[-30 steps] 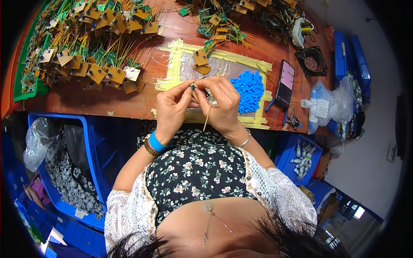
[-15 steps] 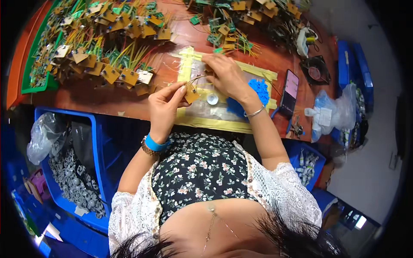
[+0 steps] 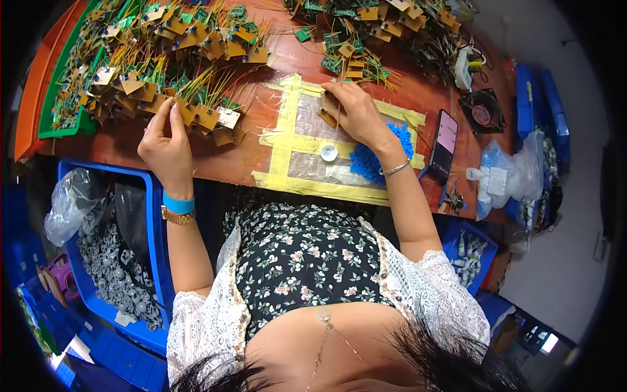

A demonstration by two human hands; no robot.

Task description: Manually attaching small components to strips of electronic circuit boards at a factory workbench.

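My left hand (image 3: pixel 164 147) reaches to the front of a heap of tan circuit boards. Its thumb and forefinger are pinched at the edge of one circuit board (image 3: pixel 185 114) there. Over the taped work area, my right hand (image 3: pixel 358 112) is closed on a small brown circuit board (image 3: pixel 330 106), partly hidden by the fingers. A thin pale stick (image 3: pixel 337 130) points down from that hand toward a small round white cup (image 3: pixel 328 153). Beside my right wrist lies a pile of small blue pieces (image 3: pixel 369 162).
Wired boards fill a green tray (image 3: pixel 85 123) at the left; another heap (image 3: pixel 392 26) lies at the back. To the right are a phone (image 3: pixel 443 145), a black fan (image 3: pixel 482 110), a white power strip (image 3: pixel 464 68) and clear bags (image 3: pixel 513 173). A blue bin (image 3: pixel 153 228) holds grey parts.
My left hand has let go of the circuit board it held over the work area and moved left to the heap. A board now shows in my right hand, which has barely moved.
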